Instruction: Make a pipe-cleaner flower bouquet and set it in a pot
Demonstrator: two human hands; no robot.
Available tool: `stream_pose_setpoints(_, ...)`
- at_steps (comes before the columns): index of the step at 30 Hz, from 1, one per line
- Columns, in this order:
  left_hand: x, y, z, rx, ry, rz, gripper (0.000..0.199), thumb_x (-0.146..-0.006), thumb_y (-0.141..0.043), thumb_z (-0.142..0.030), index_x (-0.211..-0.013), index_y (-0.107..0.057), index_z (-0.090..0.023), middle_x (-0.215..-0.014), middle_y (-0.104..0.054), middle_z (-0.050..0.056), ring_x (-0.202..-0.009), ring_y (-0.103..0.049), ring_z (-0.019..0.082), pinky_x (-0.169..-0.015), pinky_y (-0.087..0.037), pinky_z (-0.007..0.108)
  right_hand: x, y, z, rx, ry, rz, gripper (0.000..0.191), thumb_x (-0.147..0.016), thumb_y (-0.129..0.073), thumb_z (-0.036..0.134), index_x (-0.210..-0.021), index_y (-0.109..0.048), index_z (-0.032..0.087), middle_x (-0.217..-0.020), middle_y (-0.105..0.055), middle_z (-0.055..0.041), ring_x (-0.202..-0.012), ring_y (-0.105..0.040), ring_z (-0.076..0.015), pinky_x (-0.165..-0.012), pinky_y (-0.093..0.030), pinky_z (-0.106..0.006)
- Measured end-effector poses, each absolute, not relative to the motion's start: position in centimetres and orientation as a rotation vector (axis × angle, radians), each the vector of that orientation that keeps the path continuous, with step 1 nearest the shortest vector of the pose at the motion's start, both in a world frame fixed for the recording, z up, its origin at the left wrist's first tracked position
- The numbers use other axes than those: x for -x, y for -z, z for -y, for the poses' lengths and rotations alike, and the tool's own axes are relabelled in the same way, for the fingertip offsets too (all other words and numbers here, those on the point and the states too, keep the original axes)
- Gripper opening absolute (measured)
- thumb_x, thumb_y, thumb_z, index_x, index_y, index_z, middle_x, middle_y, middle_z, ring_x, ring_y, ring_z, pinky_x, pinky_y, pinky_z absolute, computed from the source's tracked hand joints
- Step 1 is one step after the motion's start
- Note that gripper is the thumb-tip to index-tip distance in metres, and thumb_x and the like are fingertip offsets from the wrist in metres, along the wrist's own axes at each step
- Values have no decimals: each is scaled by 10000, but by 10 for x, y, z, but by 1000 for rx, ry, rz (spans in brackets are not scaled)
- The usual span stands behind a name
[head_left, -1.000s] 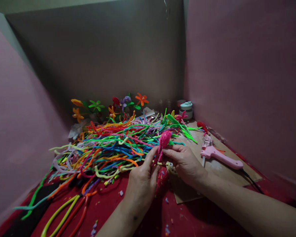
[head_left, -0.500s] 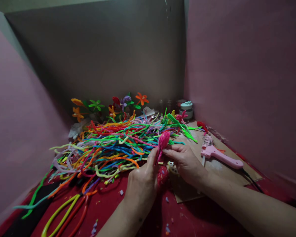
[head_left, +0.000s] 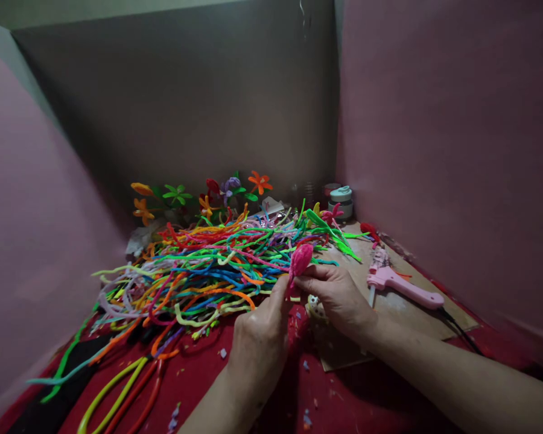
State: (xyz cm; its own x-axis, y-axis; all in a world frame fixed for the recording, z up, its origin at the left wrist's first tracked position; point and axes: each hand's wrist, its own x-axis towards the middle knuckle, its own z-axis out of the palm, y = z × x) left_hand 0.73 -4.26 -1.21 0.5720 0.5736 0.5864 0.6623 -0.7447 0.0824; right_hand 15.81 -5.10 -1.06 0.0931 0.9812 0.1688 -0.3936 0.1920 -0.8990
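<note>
A pink pipe-cleaner flower bud [head_left: 302,260] stands upright between my two hands, above the red cloth. My left hand [head_left: 265,328] is closed, thumb and fingers pinching the bud at its lower end. From the other side my right hand [head_left: 337,295] is closed too, its thumb and fingertips pressed at the base of the bud. The very tips of the fingers are partly hidden. Just behind the bud spreads a big heap of colourful pipe cleaners [head_left: 199,265].
A pink glue gun [head_left: 402,288] lies on a cardboard sheet [head_left: 416,322] at right, its cord trailing off. Pipe-cleaner flowers [head_left: 260,182] and a lidded jar [head_left: 341,202] stand at the back. Yellow and red loop handles [head_left: 113,386] lie front left on the red cloth [head_left: 208,386].
The pink bud has turned slightly and its lower strands now sit closer together. My right fingertips have shifted a little left, nearer my left hand.
</note>
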Motion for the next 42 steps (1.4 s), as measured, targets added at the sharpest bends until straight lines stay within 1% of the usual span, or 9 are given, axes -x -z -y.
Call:
stream_pose_setpoints(3,-8,11,42,2705,1016,1084,411,-854,-405,-168,-1264,-438,-167,-824,-708,68,-567,-626,120,-529,-423,174,-159,14,47,735,-1252,886,148,-623,-736,265,-713,-688,157,-609,-608,17,-546,-499,-101,-561,-386,-251)
stream_pose_setpoints(6,-9,9,41,2733,1056,1134,377,-856,-417,-197,-1226,-478,-163,-703,-687,38,-486,-580,102,-502,-400,168,-160,15,44,683,-1373,819,160,-599,-753,221,-724,-681,152,-615,-614,15,-538,-536,-101,-544,-398,-238)
stream_pose_setpoints(10,-9,8,43,2770,1044,1171,343,-856,-427,-222,-1189,-499,-182,-603,-643,-2,-430,-538,91,-463,-356,165,-162,13,43,662,-1527,803,173,-594,-762,207,-725,-686,123,-575,-610,4,-502,-534,-84,-487,-360,-202)
stream_pose_setpoints(16,-11,4,46,2792,923,1297,325,-829,-451,-195,-1153,-482,-205,-592,-616,-14,-467,-561,134,-474,-345,201,-159,15,43,623,-1535,800,171,-570,-777,208,-696,-697,125,-564,-617,8,-484,-523,-77,-510,-381,-219)
stream_pose_setpoints(19,-13,1,47,2837,855,1402,238,-811,-464,-190,-1048,-492,-193,-596,-604,-11,-487,-568,151,-475,-349,211,-157,15,44,626,-1525,786,182,-552,-786,221,-673,-692,124,-552,-612,8,-483,-524,-83,-500,-380,-222)
stream_pose_setpoints(23,-13,0,46,2871,870,1505,58,-799,-495,-226,-845,-466,-207,-561,-561,-32,-468,-533,135,-479,-341,200,-158,16,43,649,-1535,761,200,-520,-801,214,-635,-671,115,-560,-612,6,-481,-525,-85,-496,-386,-224)
stream_pose_setpoints(28,-10,6,41,2844,847,1373,126,-802,-500,-261,-705,-430,-219,-498,-499,-49,-423,-476,124,-460,-274,209,-160,17,41,703,-1509,777,210,-530,-799,208,-651,-663,103,-572,-615,-1,-491,-533,-84,-514,-390,-222)
stream_pose_setpoints(34,-13,5,42,2806,686,1383,123,-805,-467,-220,-688,-433,-211,-470,-470,-34,-411,-462,139,-440,-190,237,-159,19,40,710,-1505,775,210,-530,-796,206,-644,-651,105,-568,-602,5,-490,-521,-80,-519,-382,-223)
stream_pose_setpoints(42,-12,5,38,3123,990,1521,194,-796,-484,-287,-645,-386,-213,-502,-401,-60,-453,-365,99,-484,-278,207,-159,15,42,739,-1466,756,207,-541,-790,199,-672,-655,114,-549,-580,26,-481,-486,-63,-516,-348,-210)
